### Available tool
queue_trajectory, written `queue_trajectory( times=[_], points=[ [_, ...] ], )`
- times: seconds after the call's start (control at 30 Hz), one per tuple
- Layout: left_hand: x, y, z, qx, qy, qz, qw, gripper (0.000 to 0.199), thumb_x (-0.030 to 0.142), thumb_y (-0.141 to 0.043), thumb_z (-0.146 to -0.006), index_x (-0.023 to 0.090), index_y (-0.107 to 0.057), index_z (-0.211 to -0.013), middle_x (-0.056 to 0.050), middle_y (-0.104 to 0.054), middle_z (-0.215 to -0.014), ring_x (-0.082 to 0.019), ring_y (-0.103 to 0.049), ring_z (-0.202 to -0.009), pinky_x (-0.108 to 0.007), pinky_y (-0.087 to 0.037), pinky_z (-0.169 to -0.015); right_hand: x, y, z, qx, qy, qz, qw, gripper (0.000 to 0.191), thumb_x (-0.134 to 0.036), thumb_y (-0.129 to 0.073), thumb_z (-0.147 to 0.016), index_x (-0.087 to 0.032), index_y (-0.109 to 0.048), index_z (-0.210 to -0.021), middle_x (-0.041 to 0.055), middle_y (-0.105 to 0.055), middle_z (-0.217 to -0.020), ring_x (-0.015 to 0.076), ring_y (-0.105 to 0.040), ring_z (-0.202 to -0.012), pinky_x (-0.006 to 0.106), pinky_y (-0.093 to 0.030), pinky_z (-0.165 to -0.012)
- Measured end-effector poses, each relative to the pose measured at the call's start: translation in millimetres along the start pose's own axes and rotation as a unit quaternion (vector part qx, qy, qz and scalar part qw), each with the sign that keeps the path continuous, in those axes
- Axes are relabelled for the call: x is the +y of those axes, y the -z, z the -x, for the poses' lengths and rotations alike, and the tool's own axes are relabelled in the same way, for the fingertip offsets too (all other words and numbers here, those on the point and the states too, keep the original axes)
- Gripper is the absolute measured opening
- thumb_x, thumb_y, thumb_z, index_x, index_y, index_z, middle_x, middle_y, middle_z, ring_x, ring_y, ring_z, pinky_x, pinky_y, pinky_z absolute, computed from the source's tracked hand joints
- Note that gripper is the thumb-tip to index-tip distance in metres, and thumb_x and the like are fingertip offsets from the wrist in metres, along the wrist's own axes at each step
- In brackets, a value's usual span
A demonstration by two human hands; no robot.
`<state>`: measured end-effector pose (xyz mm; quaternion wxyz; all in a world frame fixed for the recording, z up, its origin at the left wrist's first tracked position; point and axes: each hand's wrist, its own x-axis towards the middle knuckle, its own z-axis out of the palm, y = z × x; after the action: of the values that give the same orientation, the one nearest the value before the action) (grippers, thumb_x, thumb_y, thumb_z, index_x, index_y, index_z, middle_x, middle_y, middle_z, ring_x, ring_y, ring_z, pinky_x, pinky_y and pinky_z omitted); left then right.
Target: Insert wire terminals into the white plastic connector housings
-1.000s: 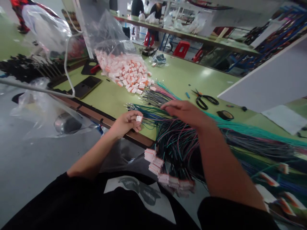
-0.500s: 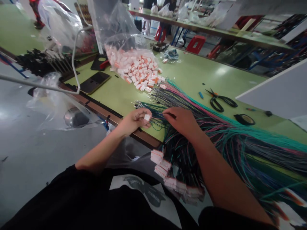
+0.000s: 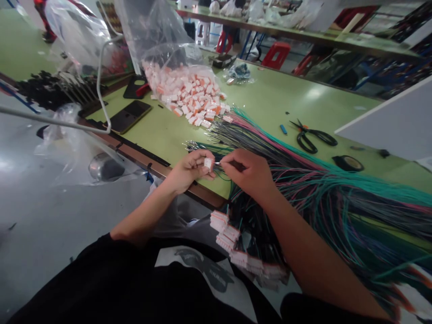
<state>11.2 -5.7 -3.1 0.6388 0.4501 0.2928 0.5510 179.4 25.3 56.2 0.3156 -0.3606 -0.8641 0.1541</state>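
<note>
A small white connector housing [image 3: 208, 164] is pinched between the thumb and fingers of my left hand [image 3: 191, 170], above the table's near edge. My right hand [image 3: 248, 171] is closed on a wire [image 3: 218, 163], whose thin bright end points at the connector's right side. Whether the tip is inside the housing I cannot tell. Behind both hands lies a bundle of grey, pink and green wires [image 3: 249, 130] with bare metal ends. Below my right forearm hang several wired white-and-orange connectors [image 3: 227, 236].
Loose connectors [image 3: 195, 96] spill from a clear plastic bag [image 3: 162, 36]. A phone [image 3: 130, 116] lies at left. Black scissors [image 3: 312, 136], a blue piece [image 3: 283, 129] and a roll of black tape [image 3: 348, 163] lie at right. A metal rod [image 3: 50, 120] crosses the left side.
My right hand has moved left, bringing the wire's end up to the connector. My left hand still holds the connector in nearly the same place. The view has shifted slightly.
</note>
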Motion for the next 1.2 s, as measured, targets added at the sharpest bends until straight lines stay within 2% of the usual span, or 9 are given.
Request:
queue_trajectory(
  times=[0.27, 0.5, 0.77, 0.97, 1.07, 1.2],
  points=[
    [-1.4, 1.6, 0.9, 0.000, -0.012, -0.025, 1.000, 0.030, 0.029, -0.073, -0.072, 0.017, -0.054, -0.092, 0.001, -0.061, -0.074, -0.010, -0.063, -0.067, -0.023, -0.053, -0.067, -2.4, -0.7, 1.0, -0.021, -0.002, 0.055, 0.998, 0.019, -0.020, -0.047, -0.080, -0.022, -0.059, -0.065, 0.0019, -0.060, -0.066, 0.0141, -0.052, -0.063, 0.028, -0.040, -0.063],
    [-0.5, 0.3, 1.4, 0.007, -0.013, -0.042, 0.999, 0.030, 0.029, -0.072, -0.072, 0.017, -0.055, -0.093, 0.002, -0.060, -0.072, -0.010, -0.063, -0.064, -0.022, -0.052, -0.063, -0.3, -6.6, 3.5, 0.007, 0.052, 0.117, 0.992, 0.022, -0.017, -0.045, -0.083, -0.022, -0.056, -0.065, 0.0050, -0.062, -0.069, 0.0175, -0.056, -0.073, 0.031, -0.043, -0.071],
    [-1.0, -1.8, 0.9, 0.006, -0.031, -0.055, 0.998, 0.031, 0.033, -0.075, -0.070, 0.016, -0.057, -0.089, 0.002, -0.061, -0.070, -0.009, -0.062, -0.061, -0.021, -0.052, -0.062, 0.9, -7.1, 6.1, 0.008, 0.029, 0.110, 0.993, 0.018, -0.015, -0.046, -0.081, -0.022, -0.057, -0.068, 0.0040, -0.059, -0.067, 0.0166, -0.055, -0.070, 0.030, -0.040, -0.067],
    [0.9, -4.0, 2.5, 0.004, -0.031, -0.098, 0.995, 0.023, 0.027, -0.070, -0.074, 0.016, -0.057, -0.089, 0.002, -0.061, -0.068, -0.010, -0.062, -0.061, -0.023, -0.052, -0.063, 4.5, -13.8, 6.8, -0.011, 0.055, 0.150, 0.987, 0.024, -0.016, -0.044, -0.083, -0.021, -0.058, -0.064, 0.0070, -0.062, -0.070, 0.0190, -0.056, -0.074, 0.032, -0.042, -0.071],
    [1.3, -4.3, 2.9, 0.003, -0.023, -0.104, 0.994, 0.021, 0.023, -0.068, -0.074, 0.015, -0.057, -0.089, 0.002, -0.061, -0.069, -0.010, -0.062, -0.061, -0.023, -0.053, -0.062, 5.4, -12.5, 5.4, -0.028, 0.050, 0.124, 0.991, 0.025, -0.016, -0.043, -0.083, -0.021, -0.060, -0.065, 0.0063, -0.065, -0.072, 0.0182, -0.058, -0.076, 0.030, -0.043, -0.073],
    [0.0, -4.0, 2.1, 0.009, -0.013, -0.084, 0.996, 0.022, 0.023, -0.069, -0.072, 0.015, -0.057, -0.089, 0.001, -0.062, -0.069, -0.010, -0.062, -0.062, -0.023, -0.052, -0.061, 4.1, -2.3, 2.2, -0.048, -0.009, 0.035, 0.998, 0.016, -0.018, -0.049, -0.077, -0.022, -0.064, -0.072, 0.0021, -0.067, -0.074, 0.0152, -0.058, -0.071, 0.027, -0.043, -0.067]
  ],
)
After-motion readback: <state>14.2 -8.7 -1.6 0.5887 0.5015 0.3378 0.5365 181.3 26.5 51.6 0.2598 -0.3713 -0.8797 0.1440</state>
